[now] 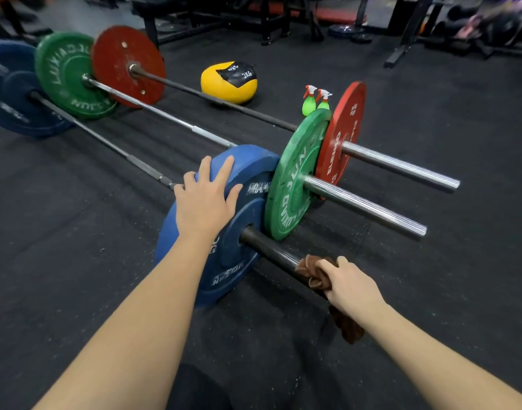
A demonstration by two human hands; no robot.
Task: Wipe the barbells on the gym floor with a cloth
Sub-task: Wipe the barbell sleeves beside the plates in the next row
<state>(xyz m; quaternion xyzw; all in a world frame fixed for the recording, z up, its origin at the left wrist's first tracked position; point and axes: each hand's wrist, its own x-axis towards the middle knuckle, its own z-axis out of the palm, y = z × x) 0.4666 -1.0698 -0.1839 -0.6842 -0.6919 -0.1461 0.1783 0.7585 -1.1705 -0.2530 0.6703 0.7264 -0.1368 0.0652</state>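
Nearest the viewer, the right hand is gripping a brown cloth wrapped over the dark sleeve of the nearest barbell, fingers curled round it, with a loose end of the cloth hanging below the wrist. The left hand is resting flat, fingers spread, on the upper rim of the blue plate on that same bar. White lettering on this plate is showing "HAMM" before the neighbouring green plate hides the rest (a lower word is too blurred to read). The green plate is sitting on the middle barbell, whose far green plate is showing letters beginning "LUXIA". Beyond, the red plate is bearing what looks like "ELEIKO". All three bars are lying side by side on the black rubber floor. Behind them a yellow-and-black ball is showing "2KG", and two green spray bottles are standing just beside the red plate.
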